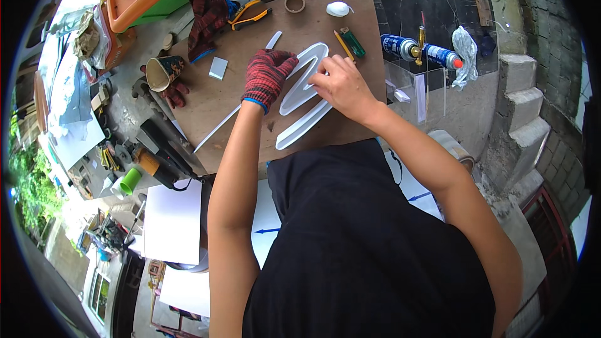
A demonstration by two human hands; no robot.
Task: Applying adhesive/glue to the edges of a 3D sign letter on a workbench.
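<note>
The grip of the gloved left hand (pixel 269 76) is curling at the white zigzag piece (pixel 294 98), which is lying on the table (pixel 222 101). The bare right hand (pixel 344 89) is bending over its right side; fingers are hiding whether either holds it.

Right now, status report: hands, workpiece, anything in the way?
Gloved left hand, bare right hand, both at white zigzag piece. Lying on brown board. Yellow pencil, green tool just beyond right hand.

White channel piece (pixel 299 91), red-and-black patterned glove (pixel 269 78), blue cuff (pixel 255 102)
</note>
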